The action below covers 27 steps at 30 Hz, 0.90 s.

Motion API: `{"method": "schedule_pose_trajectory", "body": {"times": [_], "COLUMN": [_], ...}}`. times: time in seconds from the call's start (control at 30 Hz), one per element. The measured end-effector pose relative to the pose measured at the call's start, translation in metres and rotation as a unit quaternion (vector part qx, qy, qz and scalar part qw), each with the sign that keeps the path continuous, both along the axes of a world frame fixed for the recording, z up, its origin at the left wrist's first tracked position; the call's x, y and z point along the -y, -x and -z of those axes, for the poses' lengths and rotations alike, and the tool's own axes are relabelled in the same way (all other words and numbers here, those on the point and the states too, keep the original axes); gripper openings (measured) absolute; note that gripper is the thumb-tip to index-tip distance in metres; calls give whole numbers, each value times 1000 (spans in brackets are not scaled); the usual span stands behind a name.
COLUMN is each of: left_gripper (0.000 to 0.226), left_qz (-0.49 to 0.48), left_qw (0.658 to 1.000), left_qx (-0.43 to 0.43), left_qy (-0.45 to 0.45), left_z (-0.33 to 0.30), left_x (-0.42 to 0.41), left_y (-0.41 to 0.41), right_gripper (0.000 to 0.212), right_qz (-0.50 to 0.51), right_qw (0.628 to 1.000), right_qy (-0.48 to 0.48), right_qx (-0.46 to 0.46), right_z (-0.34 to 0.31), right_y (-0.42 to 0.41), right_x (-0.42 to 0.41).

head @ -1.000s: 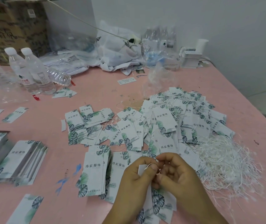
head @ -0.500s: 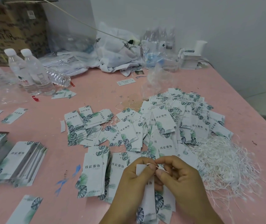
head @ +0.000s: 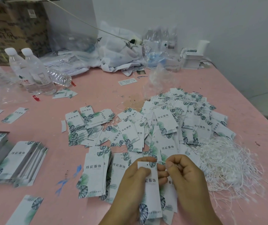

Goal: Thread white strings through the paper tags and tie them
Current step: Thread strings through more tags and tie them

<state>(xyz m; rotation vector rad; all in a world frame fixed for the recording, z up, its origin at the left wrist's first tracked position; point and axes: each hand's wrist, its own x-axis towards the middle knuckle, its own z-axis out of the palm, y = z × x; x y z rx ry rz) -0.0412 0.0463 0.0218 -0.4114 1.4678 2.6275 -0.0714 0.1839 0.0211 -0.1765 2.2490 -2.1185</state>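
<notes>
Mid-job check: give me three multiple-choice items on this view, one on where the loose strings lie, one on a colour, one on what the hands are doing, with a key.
1. Where is the pile of loose white strings?
A. right of the hands
B. beside the water bottles
C. on the cardboard box

2. What colour is the table?
A. green
B. pink
C. black

3. What does the left hand hold?
A. a bottle cap
B. nothing
C. a paper tag

Key: 1 A, the tangle lies just right of the right hand. 2 B, the bare surface is pink throughout. 3 C, its thumb pins the held tag upright, punched hole at the top, while the right hand pinches a thin white string beside it.
</notes>
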Motion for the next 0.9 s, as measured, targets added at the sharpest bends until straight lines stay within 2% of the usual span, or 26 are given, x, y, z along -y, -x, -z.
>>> {"method": "schedule_pose_trajectory", "body": {"times": [0.13, 0.47, 0.63, 0.8, 0.9], "left_gripper": [26, 27, 31, 34, 35], "left_qz": [2, -62, -83, -87, -86], "left_qw": [998, 985, 982, 981, 985], "left_qx": [-14, -53, -55, -55, -51], "left_qy": [64, 151, 160, 163, 143], "left_z": [1, 7, 6, 5, 3], "left_x": [-3, -4, -4, -5, -6], "left_y": [1, -2, -3, -3, -3], "right_gripper": [6, 14, 9, 22, 21], "right_qz": [11, 38, 60, 61, 51], "right_qw": [999, 988, 982, 980, 981], "right_qy": [-33, -134, -152, -162, -163], "right_qx": [0, -68, -97, -96, -94], "right_z": [6, 2, 0, 1, 2], "right_y": [-1, -7, -9, -8, -9], "right_x": [0, 5, 9, 9, 9]}}
